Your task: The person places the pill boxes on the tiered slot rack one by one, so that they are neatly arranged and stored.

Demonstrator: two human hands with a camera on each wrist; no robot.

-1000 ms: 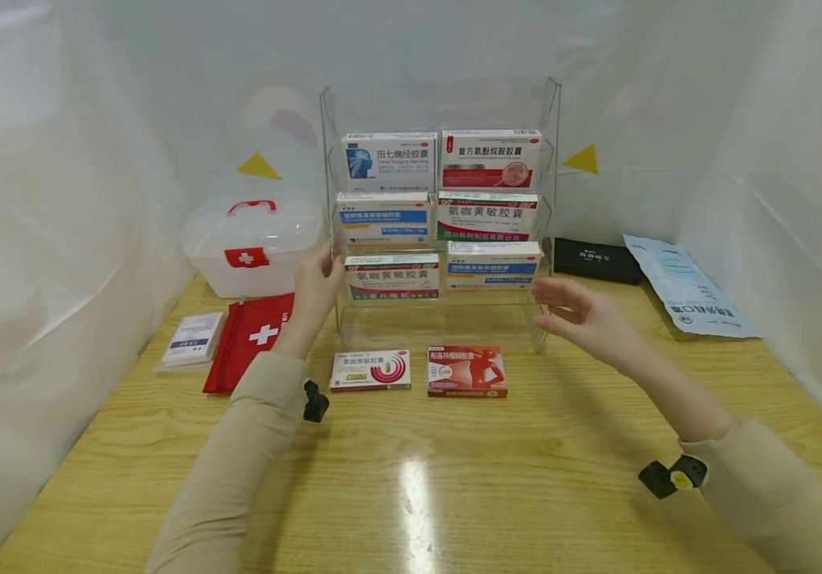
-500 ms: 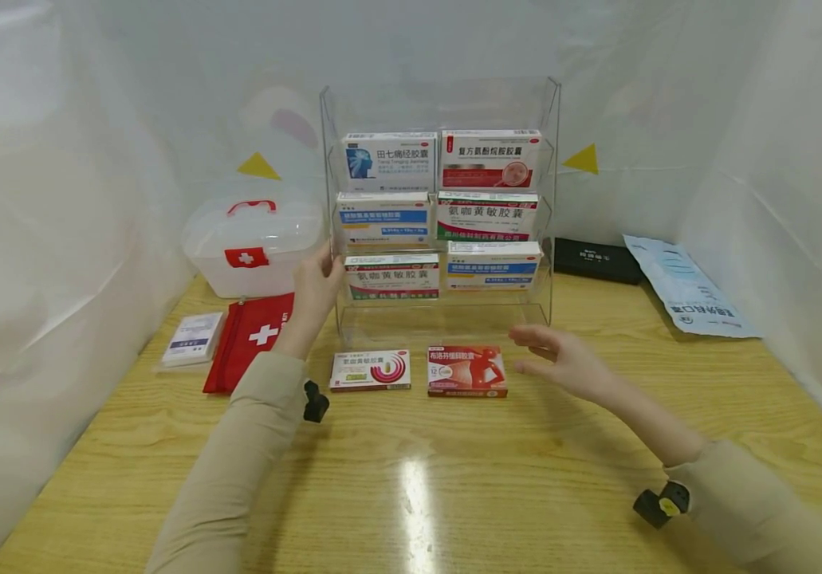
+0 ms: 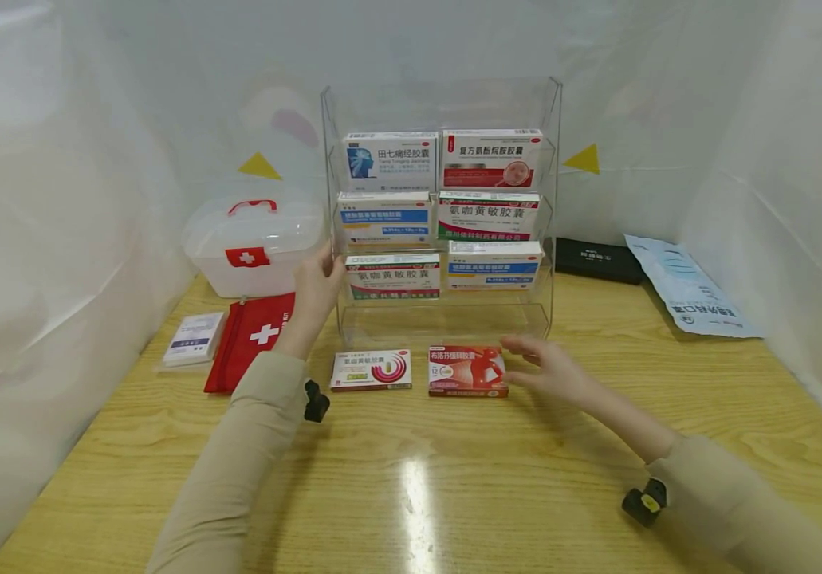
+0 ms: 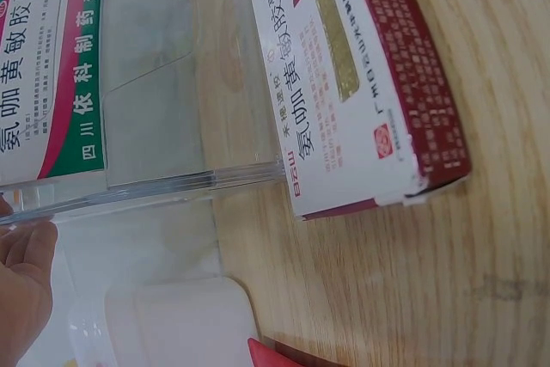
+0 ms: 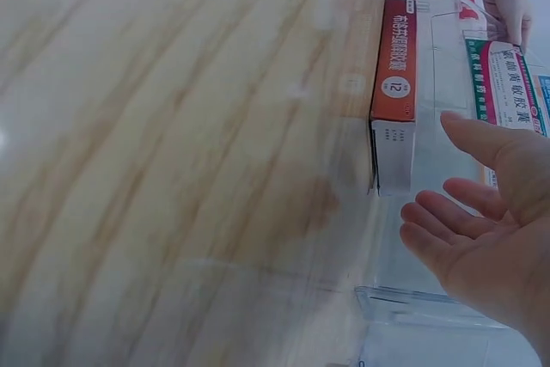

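My left hand [image 3: 317, 291] pinches the left side panel of a clear acrylic display rack [image 3: 446, 319]; in the left wrist view the fingers [image 4: 30, 251] sit at its edge. My right hand [image 3: 550, 368] is at the right end of a red medicine box [image 3: 464, 371], fingers spread and relaxed. In the right wrist view a gap shows between that hand and the box's end. A white medicine box [image 3: 371, 371] with a pink swirl lies left of the red one, both flat before the rack. Several medicine boxes [image 3: 392, 277] stand in its upper tiers.
At the left are a white first-aid case [image 3: 260, 275], a red pouch [image 3: 238, 359] and a small white pack [image 3: 194, 339]. A black box [image 3: 597, 261] and a blue-white mask packet [image 3: 690, 287] lie at the right. White sheeting surrounds the wooden table [image 3: 353, 478].
My right hand has come down from the rack's right side, then leftward to the red medicine box. The left hand stays on the rack, and the boxes have not moved.
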